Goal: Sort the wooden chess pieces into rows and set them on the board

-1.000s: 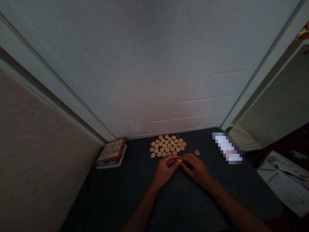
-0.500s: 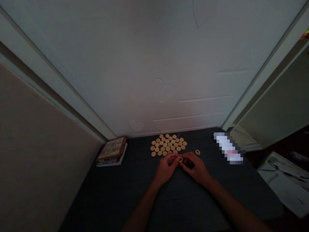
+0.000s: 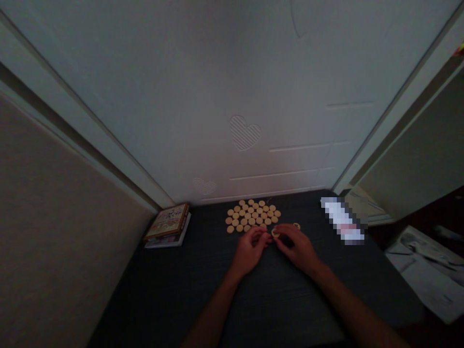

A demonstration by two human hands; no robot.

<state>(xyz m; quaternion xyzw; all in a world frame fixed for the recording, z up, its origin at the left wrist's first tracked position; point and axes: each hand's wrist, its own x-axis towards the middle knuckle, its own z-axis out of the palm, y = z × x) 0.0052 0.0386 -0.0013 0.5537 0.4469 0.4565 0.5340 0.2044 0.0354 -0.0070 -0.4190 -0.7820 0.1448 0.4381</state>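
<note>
My right hand (image 3: pixel 295 245) pinches a round wooden game piece (image 3: pixel 275 233) between thumb and fingertips, above the dark table. Just left of that piece is my left hand (image 3: pixel 252 246), its fingers curled and the thumb close to them. Whether anything small sits between those left fingertips I cannot make out. Beyond both hands, several more pale round pieces (image 3: pixel 250 210) lie flat in a loose cluster, showing no clear marks. One separate piece (image 3: pixel 297 225) with a dark mark lies behind my right hand, partly covered by it.
On the table's (image 3: pixel 174 295) left back corner, a patterned box (image 3: pixel 168 221) rests on a white book or box (image 3: pixel 179 238). A blurred-out pale object (image 3: pixel 342 221) lies at the right. A white door-like panel (image 3: pixel 181 111) with heart reliefs rises behind; a white box (image 3: pixel 427 275) stands lower right.
The held piece has moved slightly right, away from my left fingertips, and is in my right hand. My hands have parted a little. The right one now covers part of the separate piece.
</note>
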